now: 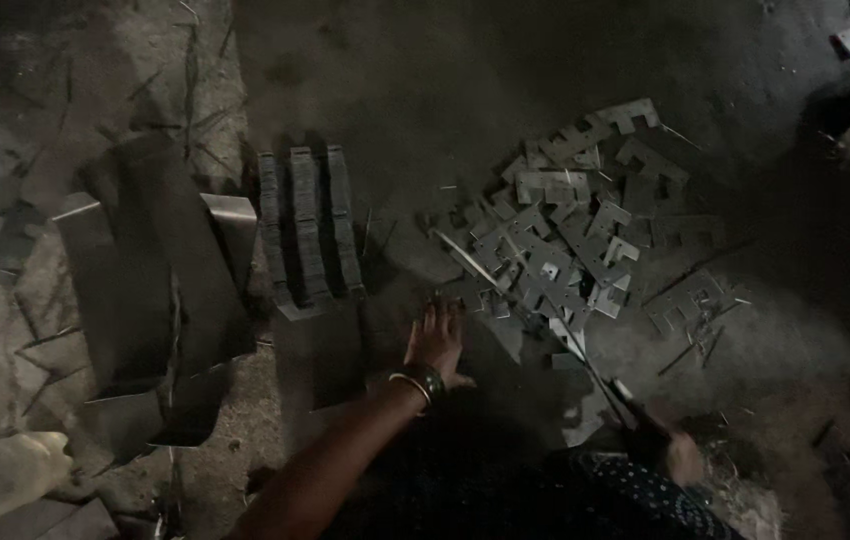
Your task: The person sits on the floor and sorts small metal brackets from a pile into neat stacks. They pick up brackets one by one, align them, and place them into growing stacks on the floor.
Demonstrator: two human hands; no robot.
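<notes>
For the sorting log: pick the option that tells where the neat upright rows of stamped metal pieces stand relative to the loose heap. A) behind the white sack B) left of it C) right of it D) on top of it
B: the stacked rows stand left of the loose heap, with the left hand on the floor between them.

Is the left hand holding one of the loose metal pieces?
No, the left hand lies flat and open on the floor beside the pile of metal pieces.

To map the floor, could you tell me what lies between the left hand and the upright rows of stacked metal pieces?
Head view: only a flat dark metal sheet lies between them.
</notes>
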